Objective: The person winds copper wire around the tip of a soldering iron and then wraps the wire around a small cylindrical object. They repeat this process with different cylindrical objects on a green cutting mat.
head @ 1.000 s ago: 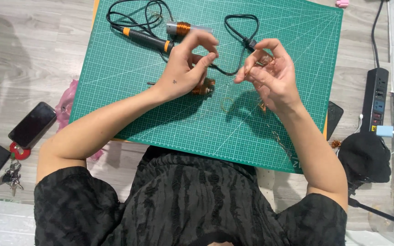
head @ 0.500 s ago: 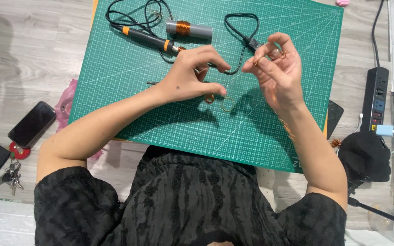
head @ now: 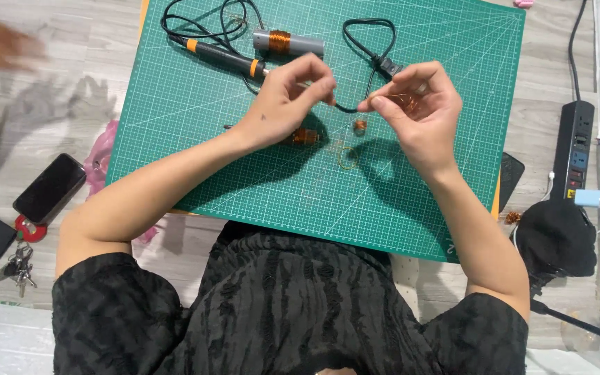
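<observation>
Both hands are raised over the green cutting mat [head: 175, 104], close together near the mat's centre.

Left hand [head: 282, 104]: fingers curled, thumb and forefinger pinched at the tips. It appears to pinch the end of a fine copper wire [head: 401, 101], too thin to confirm at the fingertips. A half second ago this hand sat lower, flatter to the mat, over the small copper coil [head: 305, 136]; now it has lifted and the coil lies uncovered beneath the wrist, at about 6 o'clock from the hand.

Right hand [head: 418, 114]: palm turned up, fingers cupped around a loose tangle of the copper wire, thumb and forefinger pinched at 9 o'clock toward the left hand. It has drifted slightly toward the left hand since the earlier frames; the fingertips are now near, with only a short gap.

Judgement: the wire is being drawn or straightened between the two pinches, off the mat.

On the mat:
- a small copper ring [head: 360, 126] just below the gap between the hands
- a soldering iron [head: 223, 57] at 11 o'clock, orange bands on its handle
- a grey cylinder [head: 289, 43] wound with copper at 12 o'clock
- a black cable [head: 369, 48] looping behind the fingers

Off the mat: a phone [head: 50, 187] and keys [head: 15, 267] at 8 o'clock, a power strip [head: 578, 149] at 3 o'clock. A blurred second person's hand [head: 1, 45] has entered at 10 o'clock, well apart.
</observation>
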